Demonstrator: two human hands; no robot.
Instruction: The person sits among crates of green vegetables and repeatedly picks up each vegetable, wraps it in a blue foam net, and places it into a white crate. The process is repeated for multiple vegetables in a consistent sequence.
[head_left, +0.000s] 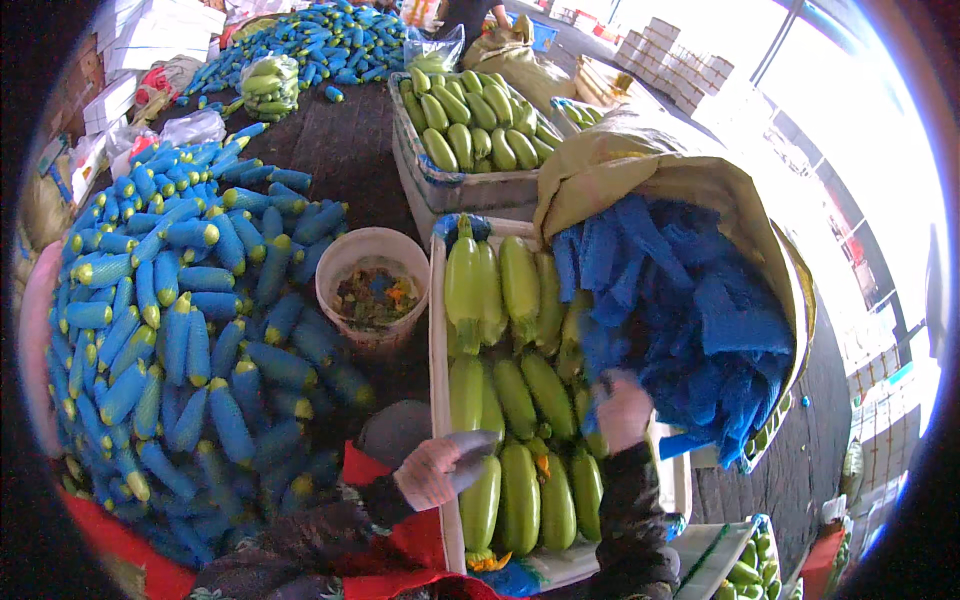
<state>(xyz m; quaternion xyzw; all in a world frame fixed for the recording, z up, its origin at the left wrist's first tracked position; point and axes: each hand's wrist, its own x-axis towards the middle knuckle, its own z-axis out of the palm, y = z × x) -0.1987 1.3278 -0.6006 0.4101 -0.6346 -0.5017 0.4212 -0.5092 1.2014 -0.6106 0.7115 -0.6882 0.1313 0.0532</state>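
Note:
My left hand (431, 471), in a glove with grey fingers, hovers over the near left edge of a white foam box (441, 375). Its fingers are apart, and nothing shows between them. Rows of pale green zucchini (519, 495) fill the box, a few with orange blossoms. My right hand (624, 411), blurred, is over the box's right side, closed on a blue foam-net sleeve (598, 360). Beside it, a large tan woven sack (645, 142) gapes open, full of blue net sleeves (675, 277).
A heap of sleeved zucchini (172, 300) covers the left. A white bucket (373, 232) holds scraps. Further off stand another zucchini box (450, 187), a bag of zucchini (270, 88), a second sleeved heap (315, 41), stacked cartons (667, 64) and a person (469, 15).

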